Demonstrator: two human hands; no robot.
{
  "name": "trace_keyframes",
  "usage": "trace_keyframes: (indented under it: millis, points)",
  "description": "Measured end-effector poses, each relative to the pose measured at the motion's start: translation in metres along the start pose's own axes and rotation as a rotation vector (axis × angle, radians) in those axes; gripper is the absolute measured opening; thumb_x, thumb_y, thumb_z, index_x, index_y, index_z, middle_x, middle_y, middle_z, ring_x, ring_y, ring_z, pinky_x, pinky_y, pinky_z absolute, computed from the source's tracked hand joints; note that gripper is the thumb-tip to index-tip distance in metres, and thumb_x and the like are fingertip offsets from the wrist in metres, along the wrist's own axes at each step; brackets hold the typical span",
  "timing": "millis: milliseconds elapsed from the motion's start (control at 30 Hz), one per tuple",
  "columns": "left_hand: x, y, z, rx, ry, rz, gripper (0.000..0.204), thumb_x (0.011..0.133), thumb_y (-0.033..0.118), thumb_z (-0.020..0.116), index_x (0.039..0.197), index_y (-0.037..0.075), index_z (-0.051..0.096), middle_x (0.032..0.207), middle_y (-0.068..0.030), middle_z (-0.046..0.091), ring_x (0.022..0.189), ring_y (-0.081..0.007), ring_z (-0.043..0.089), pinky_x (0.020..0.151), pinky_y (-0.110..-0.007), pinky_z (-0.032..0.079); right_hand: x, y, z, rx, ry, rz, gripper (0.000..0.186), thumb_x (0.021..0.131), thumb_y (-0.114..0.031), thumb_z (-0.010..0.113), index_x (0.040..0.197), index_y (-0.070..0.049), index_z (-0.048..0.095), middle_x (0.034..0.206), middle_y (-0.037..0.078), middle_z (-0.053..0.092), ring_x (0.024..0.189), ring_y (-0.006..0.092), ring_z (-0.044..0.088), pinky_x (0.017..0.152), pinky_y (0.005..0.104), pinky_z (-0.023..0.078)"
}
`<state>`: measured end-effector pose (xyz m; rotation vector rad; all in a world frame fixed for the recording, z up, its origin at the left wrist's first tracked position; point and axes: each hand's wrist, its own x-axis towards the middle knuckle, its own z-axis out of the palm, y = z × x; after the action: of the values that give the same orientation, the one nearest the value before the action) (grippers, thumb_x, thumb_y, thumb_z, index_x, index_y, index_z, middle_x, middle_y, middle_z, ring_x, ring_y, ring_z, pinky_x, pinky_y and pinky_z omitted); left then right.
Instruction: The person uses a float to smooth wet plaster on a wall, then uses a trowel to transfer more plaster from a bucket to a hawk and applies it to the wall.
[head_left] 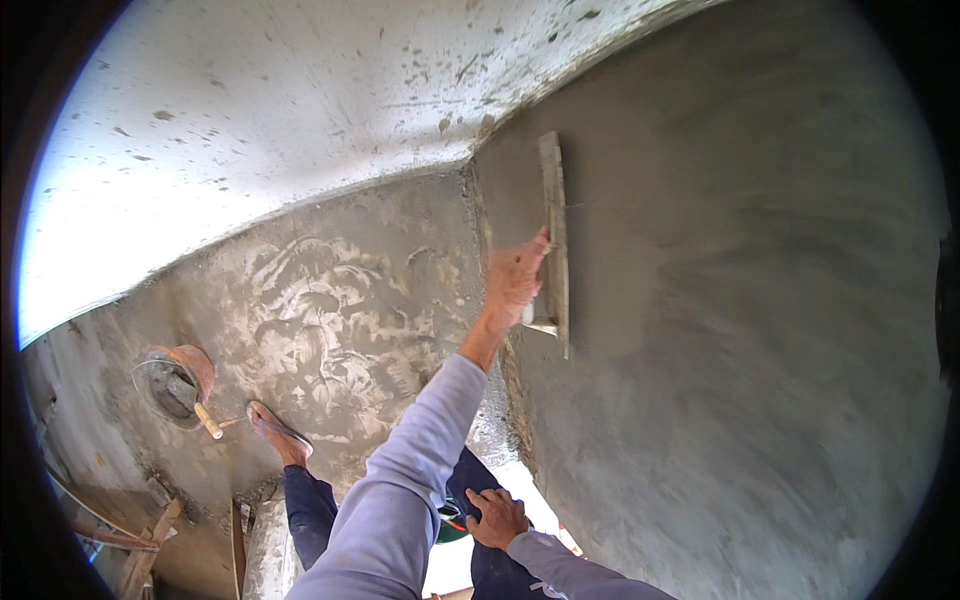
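My left hand grips a long flat plastering float by its handle, the blade lying against the smooth, wet-looking grey plastered wall, close to the corner. My right hand rests on my dark-trousered leg, fingers apart and slightly bent, with no tool in it. At the left, a bucket of grey mortar stands on the rough, smeared cement floor, with a wooden-handled trowel at its edge.
My sandalled foot is beside the bucket. A white, spattered surface curves across the top. Wooden boards lie at the lower left. Between my legs a bright opening shows part of a green object.
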<state>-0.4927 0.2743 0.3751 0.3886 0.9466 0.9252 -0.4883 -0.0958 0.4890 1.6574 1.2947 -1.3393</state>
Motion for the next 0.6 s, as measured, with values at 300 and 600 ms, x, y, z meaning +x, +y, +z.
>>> trace_keyframes:
  millis: [300,600]
  points:
    - [-0.125,0.122,0.079,0.264,-0.361,0.424,0.049,0.097,0.05,0.062,0.099,0.002,0.075,0.075,-0.0049,0.059,0.071,-0.0138,0.053,0.063,-0.032,0.044,0.0,-0.016,0.021,-0.018,0.054,-0.006,0.06,0.082,-0.034,0.062,0.139,-0.021,0.055,0.131,0.008,0.057,0.125,0.0332,0.048,0.1,0.06,0.038]
    - [0.009,0.109,-0.019,0.207,-0.02,0.334,0.044,0.096,0.046,0.066,0.104,0.004,0.076,0.069,0.0039,0.059,0.056,-0.0044,0.046,0.048,-0.024,0.035,-0.003,-0.012,0.011,0.045,-0.032,0.025,0.063,0.084,-0.04,0.06,0.144,-0.023,0.052,0.139,0.007,0.053,0.132,0.0309,0.042,0.107,0.0596,0.033]
